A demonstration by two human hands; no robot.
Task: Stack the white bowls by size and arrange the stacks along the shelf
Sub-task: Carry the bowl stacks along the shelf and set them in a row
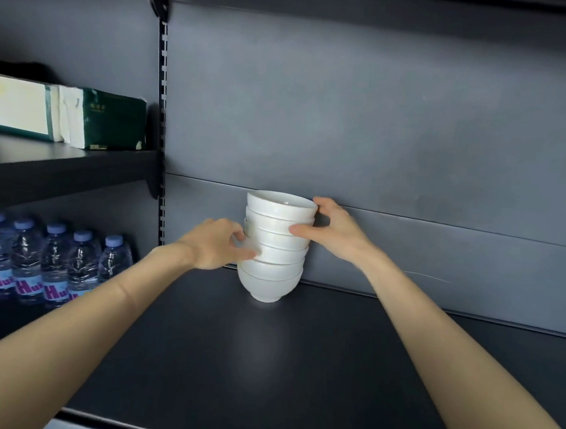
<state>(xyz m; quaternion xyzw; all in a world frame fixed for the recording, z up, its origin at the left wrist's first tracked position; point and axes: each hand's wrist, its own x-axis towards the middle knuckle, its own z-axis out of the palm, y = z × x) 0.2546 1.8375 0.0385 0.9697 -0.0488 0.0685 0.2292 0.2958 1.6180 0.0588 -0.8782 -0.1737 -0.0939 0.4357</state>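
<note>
The stack of white bowls [277, 244] stands upright, rims up, far back on the dark shelf [261, 366]. The left grip [217, 244] clasps its left side and the right grip [335, 231] its upper right. Water bottles [41, 261] stand well left.

Glossy white ceramic on the bowls [276, 244], smooth all over; the dark shelf [261, 366] looks matt metal (faint sheen), bottles [48, 262] clear plastic.
</note>
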